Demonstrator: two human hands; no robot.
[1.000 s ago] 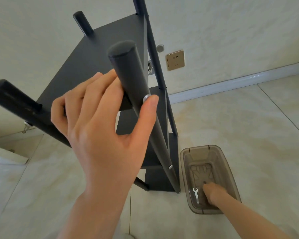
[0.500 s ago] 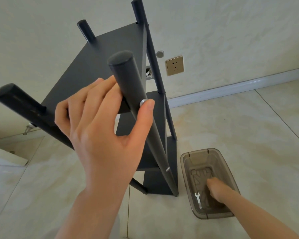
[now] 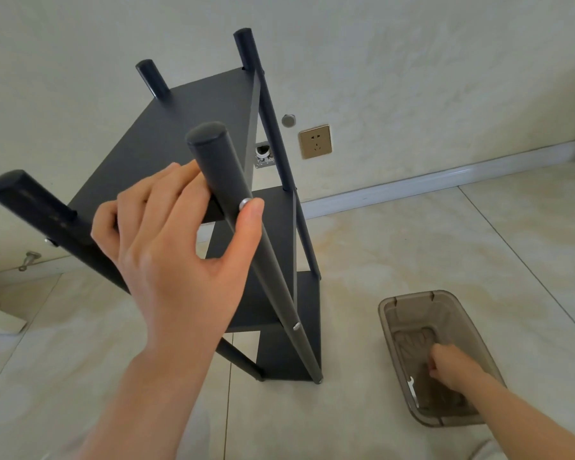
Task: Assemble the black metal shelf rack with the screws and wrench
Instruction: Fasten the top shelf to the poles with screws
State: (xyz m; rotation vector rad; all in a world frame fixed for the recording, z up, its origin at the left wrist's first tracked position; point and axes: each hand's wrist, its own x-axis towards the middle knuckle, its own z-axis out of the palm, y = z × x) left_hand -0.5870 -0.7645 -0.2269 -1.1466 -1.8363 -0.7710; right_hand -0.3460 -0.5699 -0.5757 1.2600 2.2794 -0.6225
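Note:
The black metal shelf rack (image 3: 193,127) stands on the tiled floor, and I see it from above with its four posts pointing up. My left hand (image 3: 180,250) grips the nearest right post (image 3: 219,161), fingers behind it and thumb tip against a silver screw (image 3: 244,203) in the post. A second screw (image 3: 296,326) sits lower on the same post. My right hand (image 3: 452,370) reaches into a translucent brown bin (image 3: 389,313) on the floor with its fingers curled. Whether it holds anything is hidden. A small silver wrench (image 3: 411,390) lies in the bin just left of that hand.
The rack stands close to a cream wall with a gold socket (image 3: 315,141), a round silver cap (image 3: 288,120) and an open wall box (image 3: 263,155). A white baseboard (image 3: 445,180) runs along the wall. A white panel edge (image 3: 0,322) lies at the left.
My right hand has shifted right inside the bin, away from the wrench, and its fingers have curled. My left hand keeps its grip on the post with the thumb at the screw.

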